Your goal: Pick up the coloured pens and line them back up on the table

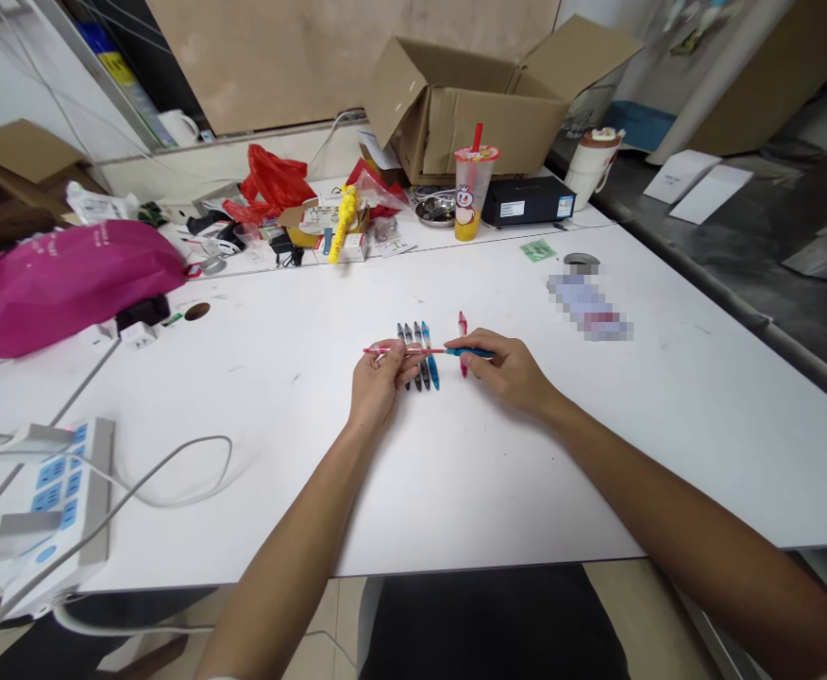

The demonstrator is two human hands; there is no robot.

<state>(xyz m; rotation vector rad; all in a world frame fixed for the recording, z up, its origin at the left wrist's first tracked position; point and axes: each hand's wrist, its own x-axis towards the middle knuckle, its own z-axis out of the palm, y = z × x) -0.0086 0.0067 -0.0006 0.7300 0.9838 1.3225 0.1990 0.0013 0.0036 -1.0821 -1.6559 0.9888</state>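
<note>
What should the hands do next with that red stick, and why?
Maybe the left hand should gently push the thin red rod straight toward the blue pen part in the right hand, since they appear lined up end to end.

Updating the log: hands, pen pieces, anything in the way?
Left hand holds red pen piece; right hand holds blue pen piece. Pens lie underneath, partly covered.

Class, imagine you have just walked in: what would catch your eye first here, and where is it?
Probably the big magenta bag at the far left, then the open cardboard box at the back. In the middle, the left hand holds a slender red pen part, in line with a blue pen part in the right hand.
</note>
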